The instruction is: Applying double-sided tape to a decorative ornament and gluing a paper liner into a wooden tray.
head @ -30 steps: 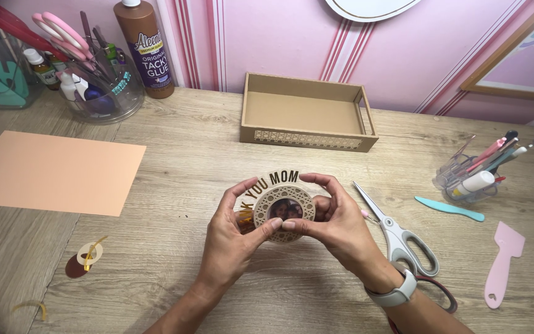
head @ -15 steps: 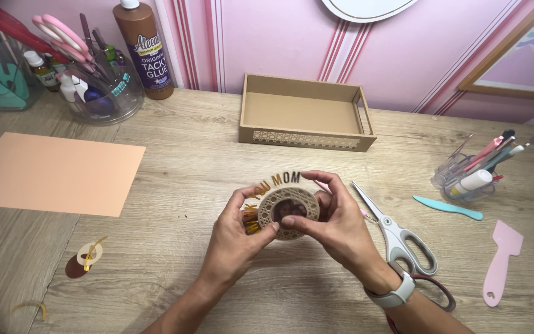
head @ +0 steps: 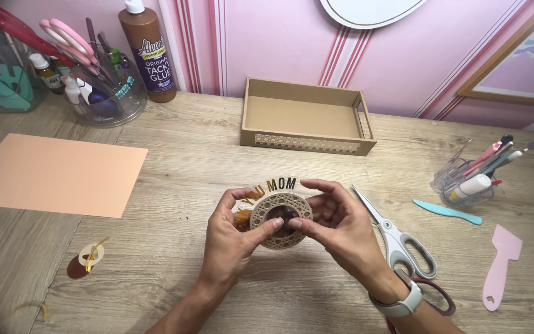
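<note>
Head view: left hand (head: 233, 238) and right hand (head: 341, 232) each grip the round lattice ornament (head: 279, 216).

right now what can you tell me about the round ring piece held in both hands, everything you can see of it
The round ring piece is tan, like cut card or thin wood, with a lattice band around a dark open centre. Cut-out letters arch over its top, some gold, some dark brown. It is held just above the wooden table, face tilted up toward the camera. The left hand grips its left edge, thumb across the front; the right hand pinches at the centre.
</note>
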